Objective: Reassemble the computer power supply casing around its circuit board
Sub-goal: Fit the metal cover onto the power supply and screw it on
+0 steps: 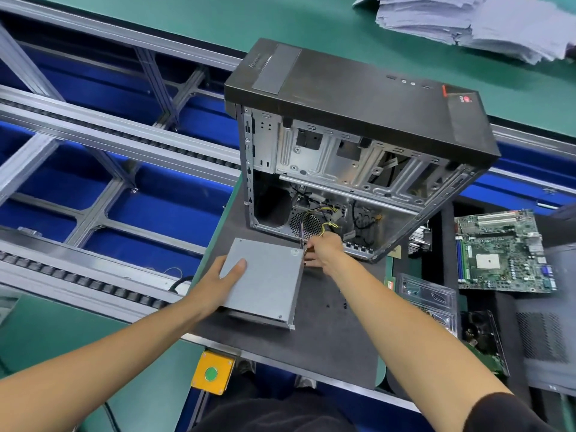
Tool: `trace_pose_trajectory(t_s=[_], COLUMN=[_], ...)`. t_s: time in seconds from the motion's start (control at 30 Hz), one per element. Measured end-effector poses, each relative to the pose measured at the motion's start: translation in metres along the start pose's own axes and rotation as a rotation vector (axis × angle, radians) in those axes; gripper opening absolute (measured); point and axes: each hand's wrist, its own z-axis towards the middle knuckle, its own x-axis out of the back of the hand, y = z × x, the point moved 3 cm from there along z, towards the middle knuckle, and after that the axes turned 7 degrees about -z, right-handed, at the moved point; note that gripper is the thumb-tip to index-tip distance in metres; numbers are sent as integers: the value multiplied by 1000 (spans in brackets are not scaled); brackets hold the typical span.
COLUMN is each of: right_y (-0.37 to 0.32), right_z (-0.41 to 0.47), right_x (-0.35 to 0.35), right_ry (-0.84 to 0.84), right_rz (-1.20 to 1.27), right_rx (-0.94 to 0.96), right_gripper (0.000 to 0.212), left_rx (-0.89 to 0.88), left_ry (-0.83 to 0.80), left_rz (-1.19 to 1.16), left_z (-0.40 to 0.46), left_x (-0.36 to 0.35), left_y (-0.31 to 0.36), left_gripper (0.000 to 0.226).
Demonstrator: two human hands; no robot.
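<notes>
Power supply casing: grey metal box, flat on the dark mat, just in front of the open computer tower. Left hand grips its left edge, thumb curled onto the lid. Right hand at the far right corner, fingers pinched on the wire bundle running into the tower. Bare mat right of the casing. Tower lettering unreadable. Motherboard well right.

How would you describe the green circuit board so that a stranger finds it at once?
Start at the open computer tower standing on the dark mat. Look to its lower right: the green circuit board lies flat there. Unlike the clear plastic trays beside it, it is green, with slots and a pale square socket.
</notes>
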Motion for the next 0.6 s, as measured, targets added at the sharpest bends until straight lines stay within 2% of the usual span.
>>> trace_pose_trajectory(t_s=[0.3, 0.6], right_y=[5, -3], right_z=[6, 6], right_x=[-8, -9], right_ry=[34, -20], right_rz=[92, 12], right_rx=[9, 1], right_gripper=[15, 19], left_rx=[20, -63], left_ry=[29, 92], left_rz=[-47, 17], left_z=[0, -12], left_x=[-3, -7], left_y=[-5, -3], left_gripper=[61, 59])
